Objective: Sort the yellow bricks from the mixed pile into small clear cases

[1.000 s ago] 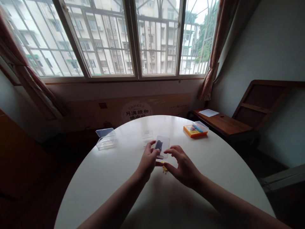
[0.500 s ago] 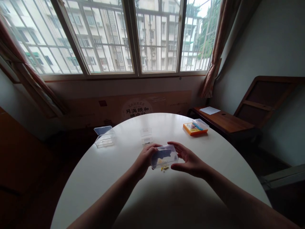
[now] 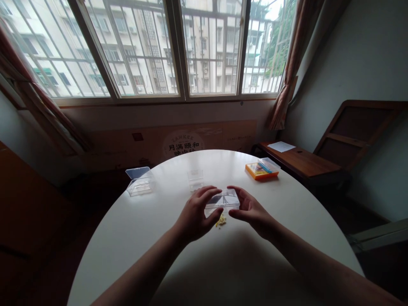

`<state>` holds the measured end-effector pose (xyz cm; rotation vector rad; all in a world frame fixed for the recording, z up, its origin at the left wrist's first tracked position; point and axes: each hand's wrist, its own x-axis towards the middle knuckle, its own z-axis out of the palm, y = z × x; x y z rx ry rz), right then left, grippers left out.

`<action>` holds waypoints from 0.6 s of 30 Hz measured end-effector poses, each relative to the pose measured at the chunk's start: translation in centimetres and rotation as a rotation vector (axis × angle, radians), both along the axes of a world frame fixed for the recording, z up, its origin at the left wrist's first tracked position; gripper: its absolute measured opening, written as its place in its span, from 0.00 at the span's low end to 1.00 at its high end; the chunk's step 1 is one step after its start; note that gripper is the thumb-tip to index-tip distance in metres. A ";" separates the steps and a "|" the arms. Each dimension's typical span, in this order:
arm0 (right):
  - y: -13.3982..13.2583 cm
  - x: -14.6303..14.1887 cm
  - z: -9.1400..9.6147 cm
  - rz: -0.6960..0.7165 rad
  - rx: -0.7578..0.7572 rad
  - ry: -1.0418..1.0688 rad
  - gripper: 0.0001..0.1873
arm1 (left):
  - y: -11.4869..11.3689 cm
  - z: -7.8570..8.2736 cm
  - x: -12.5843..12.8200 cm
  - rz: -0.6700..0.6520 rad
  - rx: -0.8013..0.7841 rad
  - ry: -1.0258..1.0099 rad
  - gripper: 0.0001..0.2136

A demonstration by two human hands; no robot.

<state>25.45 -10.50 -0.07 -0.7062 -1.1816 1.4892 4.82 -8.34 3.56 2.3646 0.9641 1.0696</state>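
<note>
Both of my hands hold a small clear plastic box [image 3: 225, 198] with dark pieces inside, just above the round white table [image 3: 134, 229]. My left hand [image 3: 195, 214] grips its left end with fingers over the top. My right hand [image 3: 251, 210] grips its right end. A small heap of yellow bits [image 3: 220, 220] lies on the table right under the box, between my hands.
Another small clear box [image 3: 195, 179] stands behind my hands. An open clear case [image 3: 139, 182] sits at the table's left edge, an orange box with a clear lid [image 3: 262, 169] at the right. A wooden bench with a paper sheet [image 3: 280, 146] stands beyond.
The clear box was tilted up in my hands; it has turned level and come down closer to the table. My left fingers have moved over its top.
</note>
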 end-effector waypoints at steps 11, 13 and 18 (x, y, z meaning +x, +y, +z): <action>-0.8 -1.1 -0.2 0.002 -0.117 0.116 0.40 | -0.3 -0.2 0.3 0.045 0.097 -0.012 0.14; -0.9 -1.3 -0.2 -0.001 -0.133 0.125 0.40 | -0.4 -0.3 0.3 0.061 0.072 -0.042 0.14; -1.2 -1.6 0.0 -0.004 -0.143 0.152 0.41 | -0.2 -0.4 0.2 0.061 0.079 -0.048 0.13</action>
